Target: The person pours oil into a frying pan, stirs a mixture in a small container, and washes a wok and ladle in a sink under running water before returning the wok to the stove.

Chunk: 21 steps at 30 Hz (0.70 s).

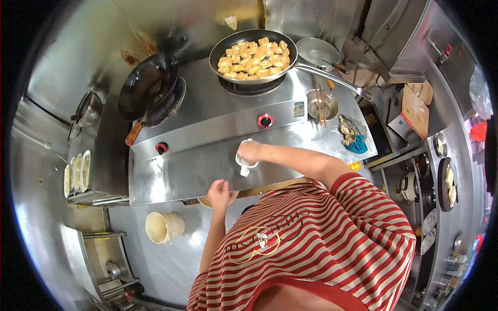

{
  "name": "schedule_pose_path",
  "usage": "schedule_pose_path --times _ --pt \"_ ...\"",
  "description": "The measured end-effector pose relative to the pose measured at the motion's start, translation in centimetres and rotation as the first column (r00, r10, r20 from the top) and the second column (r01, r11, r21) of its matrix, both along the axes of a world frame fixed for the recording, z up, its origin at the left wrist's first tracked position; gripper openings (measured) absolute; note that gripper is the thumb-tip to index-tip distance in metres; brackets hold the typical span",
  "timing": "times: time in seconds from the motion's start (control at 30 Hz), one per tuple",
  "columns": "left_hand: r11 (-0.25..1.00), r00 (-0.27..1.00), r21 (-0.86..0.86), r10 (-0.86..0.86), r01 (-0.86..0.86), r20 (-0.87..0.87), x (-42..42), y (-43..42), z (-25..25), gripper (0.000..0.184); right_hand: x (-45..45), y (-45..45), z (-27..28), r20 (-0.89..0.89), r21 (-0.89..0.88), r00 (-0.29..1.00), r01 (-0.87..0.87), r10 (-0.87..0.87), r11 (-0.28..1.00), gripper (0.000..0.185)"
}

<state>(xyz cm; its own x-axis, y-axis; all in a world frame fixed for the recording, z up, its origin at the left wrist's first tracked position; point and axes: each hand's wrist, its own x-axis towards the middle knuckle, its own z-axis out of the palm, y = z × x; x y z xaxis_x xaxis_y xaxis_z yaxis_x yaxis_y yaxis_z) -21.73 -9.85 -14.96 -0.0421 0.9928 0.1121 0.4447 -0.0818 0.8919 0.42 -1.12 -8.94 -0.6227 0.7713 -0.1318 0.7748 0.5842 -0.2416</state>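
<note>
My right hand (250, 152) is closed, with its fingers down inside the mouth of a small white handled cup (245, 170) over the steel counter (202, 160); what they grip is hidden. My left hand (219, 193) is at the counter's front edge, left of the cup and apart from it. Its fingers are curled closed, and anything in them is too small to make out. Behind this hand, part of a round beige rim (205, 202) shows below the edge. A large pan (213, 57) of golden-brown pieces (254, 59) sits on the right burner.
A dark wok (148, 85) leans over the left burner. Chopsticks (321, 106) lie across a metal bowl (314, 98), near a teal cloth (357, 144). The pan's long handle (337, 79) sticks out rightward. A cream bucket (165, 227) stands on the floor.
</note>
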Motion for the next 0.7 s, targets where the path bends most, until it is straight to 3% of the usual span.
schedule_pose_path --times 0.13,0.2,0.23,0.27,0.3,0.33,0.43,0.53,0.6,0.67,0.7 --pt "0.993 0.987 -0.064 0.11 -0.103 0.119 -3.1 -2.1 0.8 0.015 0.8 0.6 -0.8 -0.125 -0.049 0.99 0.06 -0.066 0.997 0.009" --pt "0.972 0.978 -0.158 0.154 -0.176 -0.141 -3.9 -3.5 3.2 0.014 1.4 0.8 0.1 -0.188 -0.058 0.981 0.039 -0.049 0.998 0.008" --pt "0.971 0.978 -0.157 0.157 -0.179 -0.141 -4.9 -3.9 1.7 0.014 1.7 0.6 1.1 -0.251 -0.071 0.967 0.015 -0.032 0.997 0.007" --pt "0.958 0.941 -0.123 0.223 -0.26 -0.255 -6.2 -4.2 -0.8 0.015 1.9 0.4 2.1 -0.252 -0.069 0.967 0.01 -0.027 0.998 0.007" --pt "0.938 0.886 -0.079 0.287 -0.336 -0.364 -7.4 -4.9 -2.7 0.017 2.2 0.1 3.6 -0.377 -0.351 0.892 0.11 -0.248 0.93 0.008" --pt "0.93 0.873 -0.102 0.288 -0.352 -0.393 -8.2 -5.8 -3.5 0.018 2.4 0.1 4.6 -0.422 -0.613 0.77 0.146 -0.478 0.777 0.009" --pt "0.882 0.841 -0.192 0.315 -0.431 -0.44 -9.7 -8.4 -4.5 0.017 4.3 1.6 8.1 -0.515 -0.822 0.472 -0.037 -0.715 0.568 0.008" --pt "0.837 0.806 -0.199 0.384 -0.51 -0.451 -11.9 -10.7 -8.0 0.016 8.2 5.3 14.8 -0.693 -0.692 0.292 -0.014 -0.659 0.721 0.011" --pt "0.804 0.773 -0.22 0.394 -0.552 -0.498 -11.8 -12.1 -7.6 0.016 11.1 8.3 19.2 -0.744 -0.604 0.186 0.223 -0.642 0.765 0.009" --pt "0.787 0.717 -0.18 0.407 -0.59 -0.566 -11.9 -13.4 -7.3 0.014 14.4 12.1 21.2 -0.815 -0.377 0.277 0.41 -0.508 0.83 0.013" --pt "0.783 0.712 -0.188 0.401 -0.593 -0.576 -12.0 -13.8 -7.0 0.014 15.4 13.8 22.3 -0.748 -0.301 0.384 0.531 -0.541 0.792 0.013"
